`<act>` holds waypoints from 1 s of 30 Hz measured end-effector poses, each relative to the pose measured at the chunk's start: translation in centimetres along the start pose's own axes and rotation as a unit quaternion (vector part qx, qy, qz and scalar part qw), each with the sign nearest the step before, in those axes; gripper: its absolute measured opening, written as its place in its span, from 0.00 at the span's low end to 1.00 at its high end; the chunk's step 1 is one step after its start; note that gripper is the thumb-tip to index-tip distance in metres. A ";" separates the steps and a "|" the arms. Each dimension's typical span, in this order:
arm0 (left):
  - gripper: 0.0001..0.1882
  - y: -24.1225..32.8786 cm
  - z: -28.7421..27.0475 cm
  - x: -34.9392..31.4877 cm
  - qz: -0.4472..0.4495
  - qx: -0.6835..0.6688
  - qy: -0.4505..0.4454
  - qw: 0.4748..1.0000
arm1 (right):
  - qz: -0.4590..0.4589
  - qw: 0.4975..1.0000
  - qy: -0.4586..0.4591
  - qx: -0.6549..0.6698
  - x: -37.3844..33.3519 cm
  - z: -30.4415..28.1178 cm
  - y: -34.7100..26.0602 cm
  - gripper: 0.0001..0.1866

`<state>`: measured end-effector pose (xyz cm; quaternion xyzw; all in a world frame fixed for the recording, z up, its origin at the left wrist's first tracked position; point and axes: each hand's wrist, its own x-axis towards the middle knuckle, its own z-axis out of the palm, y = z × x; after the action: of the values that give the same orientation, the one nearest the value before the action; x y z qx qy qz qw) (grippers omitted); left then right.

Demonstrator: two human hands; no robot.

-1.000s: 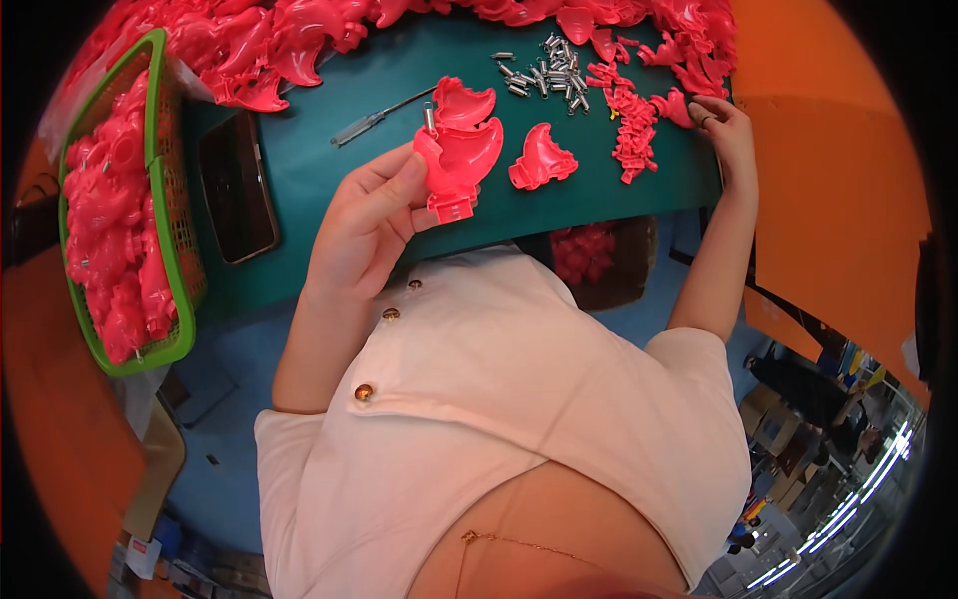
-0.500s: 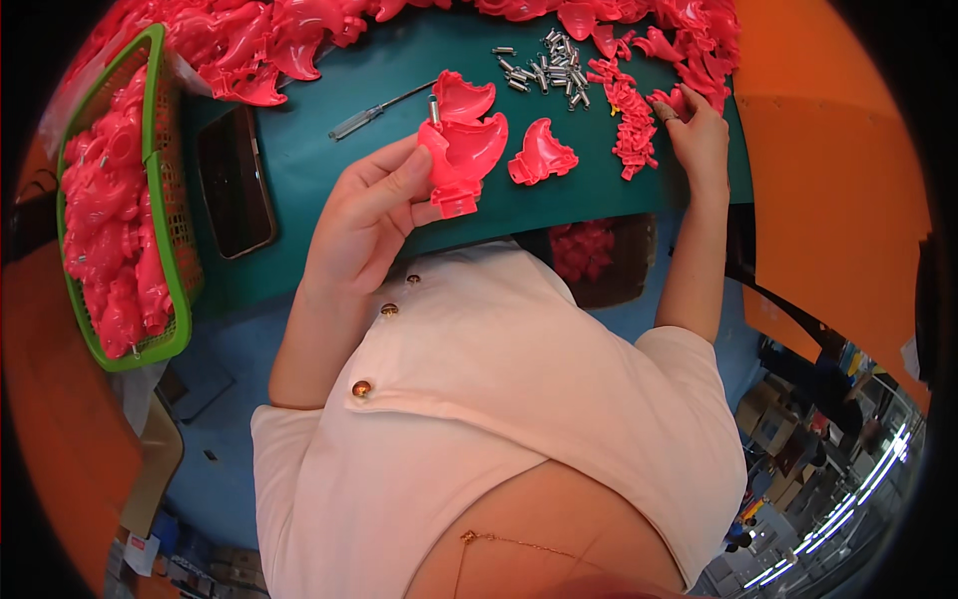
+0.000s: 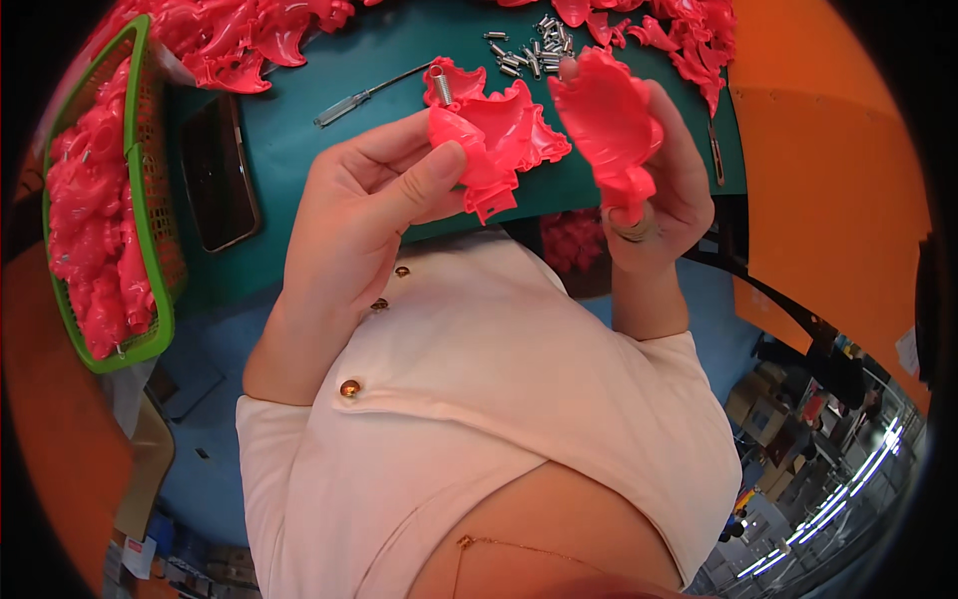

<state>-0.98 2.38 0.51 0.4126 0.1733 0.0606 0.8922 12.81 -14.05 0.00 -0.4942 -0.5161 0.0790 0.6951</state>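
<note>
My left hand (image 3: 364, 205) pinches a glossy pink plastic shell (image 3: 484, 145) between thumb and fingers. A silver coil spring (image 3: 441, 86) stands upright at the shell's upper left. More pink edges show behind and to the right of it; whether they belong to the held piece or lie on the table, I cannot tell. To its right, my right hand (image 3: 679, 205) grips a second pink shell (image 3: 611, 120), hollow side showing and narrow neck down by the ring finger. The two held shells are close but apart. Fingers behind both pieces are partly hidden.
On the green table (image 3: 289, 150) are a screwdriver (image 3: 349, 106), loose springs (image 3: 539, 48) and a dark phone (image 3: 218, 175). A green basket (image 3: 133, 200) of pink parts stands left. Pink shells (image 3: 249, 40) heap along the back; a slim tool (image 3: 716, 155) lies right.
My right hand has come from the pile at the right to the middle, now holding a pink shell. My left hand still holds its shell, turned slightly and moved a little right.
</note>
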 end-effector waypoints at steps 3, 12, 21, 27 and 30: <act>0.20 0.5 0.6 -0.4 0.011 -0.017 -0.006 1.000 | -0.023 0.999 -0.031 0.022 0.5 0.6 0.3 0.36; 0.20 1.0 0.7 -0.8 0.018 -0.012 -0.005 1.000 | -0.046 0.996 -0.070 -0.026 0.9 0.6 0.8 0.35; 0.19 1.0 0.7 -0.8 0.034 0.036 -0.019 0.999 | -0.051 0.991 -0.112 -0.055 1.4 -0.1 1.0 0.34; 0.19 1.0 1.1 -0.7 0.032 -0.004 0.013 0.999 | -0.034 0.990 -0.125 -0.061 1.5 0.0 0.7 0.33; 0.21 1.0 0.7 -0.6 0.038 0.051 -0.015 0.998 | -0.041 0.990 -0.121 -0.066 1.6 0.2 0.7 0.33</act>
<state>-1.27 2.36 1.85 0.4644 0.1475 0.0792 0.8696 13.70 -12.61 0.49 -0.5042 -0.6205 0.0751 0.5960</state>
